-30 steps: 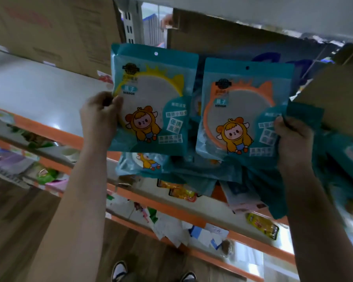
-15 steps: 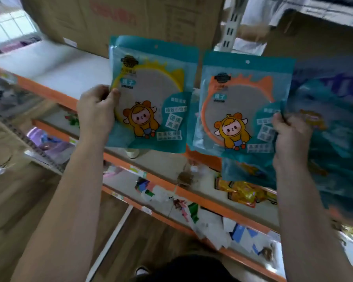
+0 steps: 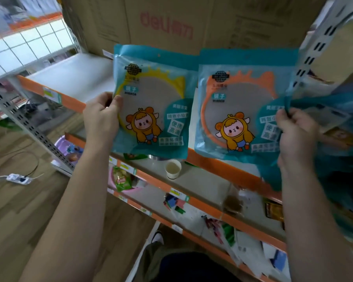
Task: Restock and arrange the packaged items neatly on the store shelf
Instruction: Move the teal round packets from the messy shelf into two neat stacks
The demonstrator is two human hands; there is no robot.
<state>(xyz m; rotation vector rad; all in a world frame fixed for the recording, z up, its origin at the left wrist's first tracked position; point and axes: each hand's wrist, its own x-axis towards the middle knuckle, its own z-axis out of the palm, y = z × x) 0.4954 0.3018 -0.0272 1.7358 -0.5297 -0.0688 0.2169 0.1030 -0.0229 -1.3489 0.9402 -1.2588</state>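
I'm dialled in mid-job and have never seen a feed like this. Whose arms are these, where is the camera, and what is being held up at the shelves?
No machine: a person works with bare hands, and the picture comes from a camera worn on their head, looking forward and down. The left hand grips the yellow-rimmed mirror pack by its left edge; the right hand pinches the orange-rimmed mirror pack by its right edge. Both are held up side by side before the store shelf, where a cardboard box stands at the back. A paper cup stands one board lower. More teal packs on the right are too blurred to count.
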